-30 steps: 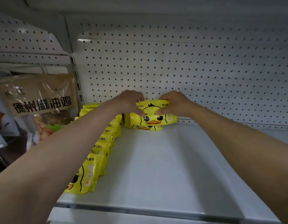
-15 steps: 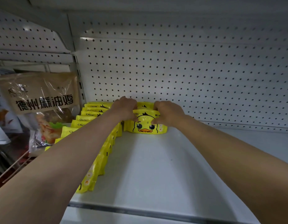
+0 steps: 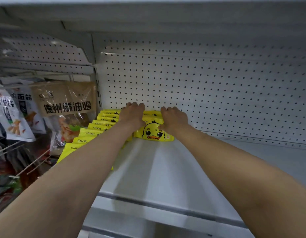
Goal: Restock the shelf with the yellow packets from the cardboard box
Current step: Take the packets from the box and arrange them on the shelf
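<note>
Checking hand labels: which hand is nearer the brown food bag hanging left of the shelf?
Left. The left hand rests on the yellow packets closer to the brown bag; the right hand lies farther right.

"CKaK" on top edges of yellow packets (image 3: 97,127) in left row; "德州麻油鸡" on brown hanging bag (image 3: 66,100); "面筋" on neighbouring pouch (image 3: 23,102)

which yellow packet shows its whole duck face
The front packet of the right-hand stack, between both hands by the pegboard. The packets in the left row overlap, showing mainly their top edges.
</note>
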Action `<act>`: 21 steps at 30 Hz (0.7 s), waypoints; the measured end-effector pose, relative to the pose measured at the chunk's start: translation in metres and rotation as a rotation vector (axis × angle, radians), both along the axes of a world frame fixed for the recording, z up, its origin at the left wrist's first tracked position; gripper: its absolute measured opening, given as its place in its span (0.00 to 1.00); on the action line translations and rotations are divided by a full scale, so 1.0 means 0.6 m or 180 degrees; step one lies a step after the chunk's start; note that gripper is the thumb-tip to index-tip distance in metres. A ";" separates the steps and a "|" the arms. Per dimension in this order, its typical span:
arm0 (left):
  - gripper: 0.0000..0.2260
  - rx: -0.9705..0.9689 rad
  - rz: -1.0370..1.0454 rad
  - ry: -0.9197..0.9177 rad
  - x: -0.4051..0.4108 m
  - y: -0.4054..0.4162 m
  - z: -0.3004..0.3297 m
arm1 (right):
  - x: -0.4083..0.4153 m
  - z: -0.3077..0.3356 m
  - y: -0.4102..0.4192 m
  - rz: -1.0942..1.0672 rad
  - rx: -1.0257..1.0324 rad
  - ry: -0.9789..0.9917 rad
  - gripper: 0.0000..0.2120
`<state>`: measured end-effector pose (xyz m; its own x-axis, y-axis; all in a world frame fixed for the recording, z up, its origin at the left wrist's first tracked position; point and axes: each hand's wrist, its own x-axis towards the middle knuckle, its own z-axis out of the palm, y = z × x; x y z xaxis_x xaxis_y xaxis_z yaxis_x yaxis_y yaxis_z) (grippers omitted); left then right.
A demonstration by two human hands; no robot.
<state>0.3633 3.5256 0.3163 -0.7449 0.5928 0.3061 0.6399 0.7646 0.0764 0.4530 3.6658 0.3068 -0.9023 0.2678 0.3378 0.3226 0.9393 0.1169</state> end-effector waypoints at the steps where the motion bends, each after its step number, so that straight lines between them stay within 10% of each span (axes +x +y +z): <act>1: 0.26 0.0044 0.0044 0.0024 0.009 -0.013 0.009 | 0.008 0.009 -0.005 0.0108 0.0023 0.0033 0.28; 21: 0.25 0.0156 0.1883 0.0195 0.306 -0.476 0.057 | 0.137 0.098 -0.394 0.2414 -0.0123 0.0198 0.24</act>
<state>0.5470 3.2402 0.3504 -0.9244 0.0665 0.3755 0.1106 0.9891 0.0971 0.5352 3.4292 0.3654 -0.8235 -0.4054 0.3970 -0.4080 0.9093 0.0821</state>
